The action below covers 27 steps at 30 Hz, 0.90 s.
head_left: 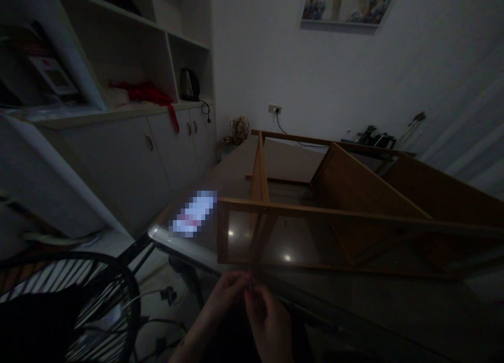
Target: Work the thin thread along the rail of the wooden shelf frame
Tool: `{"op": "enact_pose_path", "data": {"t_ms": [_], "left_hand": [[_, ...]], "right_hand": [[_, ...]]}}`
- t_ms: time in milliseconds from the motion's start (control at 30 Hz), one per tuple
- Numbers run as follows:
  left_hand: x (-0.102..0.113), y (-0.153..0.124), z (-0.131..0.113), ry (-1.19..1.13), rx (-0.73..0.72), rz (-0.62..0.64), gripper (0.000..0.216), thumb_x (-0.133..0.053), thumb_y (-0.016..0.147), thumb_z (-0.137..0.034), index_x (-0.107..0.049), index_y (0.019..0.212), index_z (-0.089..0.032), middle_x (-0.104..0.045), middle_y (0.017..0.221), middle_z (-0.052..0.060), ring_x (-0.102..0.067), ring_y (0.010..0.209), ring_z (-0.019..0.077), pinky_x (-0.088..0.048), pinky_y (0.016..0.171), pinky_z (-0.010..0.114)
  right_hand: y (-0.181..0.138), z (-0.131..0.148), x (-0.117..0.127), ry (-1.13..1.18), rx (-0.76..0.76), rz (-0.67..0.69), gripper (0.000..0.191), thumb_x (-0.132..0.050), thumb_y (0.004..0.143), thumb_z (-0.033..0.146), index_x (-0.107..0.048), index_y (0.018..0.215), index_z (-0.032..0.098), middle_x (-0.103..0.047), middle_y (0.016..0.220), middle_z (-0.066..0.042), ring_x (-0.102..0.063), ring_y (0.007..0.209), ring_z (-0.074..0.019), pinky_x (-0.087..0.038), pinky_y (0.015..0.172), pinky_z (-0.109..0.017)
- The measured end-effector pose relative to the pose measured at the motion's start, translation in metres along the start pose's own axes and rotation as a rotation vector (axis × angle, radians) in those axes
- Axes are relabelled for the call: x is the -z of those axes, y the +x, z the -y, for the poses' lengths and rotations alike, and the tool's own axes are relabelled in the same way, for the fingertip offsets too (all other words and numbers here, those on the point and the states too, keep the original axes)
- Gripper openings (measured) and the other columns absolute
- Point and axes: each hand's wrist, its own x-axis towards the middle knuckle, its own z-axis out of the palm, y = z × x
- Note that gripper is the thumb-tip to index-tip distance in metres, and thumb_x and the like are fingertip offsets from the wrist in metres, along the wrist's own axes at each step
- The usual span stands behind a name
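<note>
My left hand [229, 294] and my right hand [270, 318] meet at the bottom middle of the view, in front of the table edge. Both have their fingertips pinched together around something tiny and thin, too small and dark to name. Just beyond them a brown wooden shelf unit [338, 213] lies on its side on the table, its boards dividing it into open compartments. Neither hand touches the unit. To its left, near the table corner, lies a bright phone-shaped thing [195, 213], blurred out by large pixels.
A black slatted chair [132, 294] stands at lower left, with cables [169, 294] on the floor beside it. White cabinets [118, 142] line the left, carrying a kettle [189, 84] and a red cloth [147, 92]. A wall socket [274, 109] with a plugged-in cord is behind the table.
</note>
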Motion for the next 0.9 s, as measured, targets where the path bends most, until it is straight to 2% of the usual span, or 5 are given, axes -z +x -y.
{"op": "enact_pose_path", "data": {"t_ms": [133, 300, 533, 700, 900], "left_hand": [[0.000, 0.000, -0.002, 0.059, -0.035, -0.005, 0.043, -0.069, 0.066, -0.054, -0.068, 0.063, -0.012, -0.060, 0.056, 0.001, -0.050, 0.054, 0.0112, -0.037, 0.054, 0.021], [0.001, 0.005, 0.000, 0.050, -0.045, -0.035, 0.041, -0.072, 0.064, -0.052, -0.065, 0.058, -0.012, -0.056, 0.052, -0.002, -0.045, 0.050, 0.0084, -0.034, 0.050, 0.019], [0.004, 0.006, 0.007, 0.011, -0.017, -0.017, 0.045, -0.071, 0.063, -0.055, -0.061, 0.059, -0.012, -0.051, 0.048, -0.003, -0.040, 0.043, 0.0068, -0.030, 0.045, 0.019], [0.003, 0.002, 0.007, 0.013, -0.011, 0.085, 0.046, -0.060, 0.074, -0.056, -0.062, 0.064, -0.011, -0.043, 0.043, -0.005, -0.033, 0.040, 0.0058, -0.021, 0.042, 0.019], [0.002, -0.001, 0.002, -0.032, -0.017, 0.116, 0.046, -0.063, 0.072, -0.057, -0.064, 0.066, -0.011, -0.048, 0.046, -0.004, -0.037, 0.043, 0.0069, -0.026, 0.044, 0.018]], "right_hand": [[-0.001, 0.000, -0.001, -0.281, 0.147, -0.072, 0.027, -0.057, 0.082, 0.047, -0.061, 0.079, 0.020, -0.066, 0.065, -0.002, -0.064, 0.059, -0.0171, -0.046, 0.059, -0.025], [0.001, 0.001, -0.004, -0.341, 0.208, -0.030, 0.025, -0.046, 0.090, 0.036, -0.062, 0.077, 0.021, -0.067, 0.067, -0.003, -0.065, 0.061, -0.0183, -0.045, 0.061, -0.026], [0.002, 0.006, -0.003, 0.226, -0.089, 0.149, 0.035, -0.039, 0.093, 0.042, -0.067, 0.095, 0.021, -0.071, 0.086, -0.006, -0.067, 0.076, -0.0167, -0.049, 0.070, -0.022], [0.000, 0.005, -0.004, 0.459, -0.363, 0.126, 0.046, -0.048, 0.084, 0.058, -0.068, 0.088, 0.016, -0.068, 0.078, -0.006, -0.064, 0.072, -0.0178, -0.049, 0.064, -0.022], [0.001, 0.002, -0.003, 0.450, -0.318, 0.178, 0.045, -0.042, 0.088, 0.055, -0.065, 0.092, 0.017, -0.065, 0.072, -0.004, -0.062, 0.065, -0.0156, -0.046, 0.058, -0.021]]}}
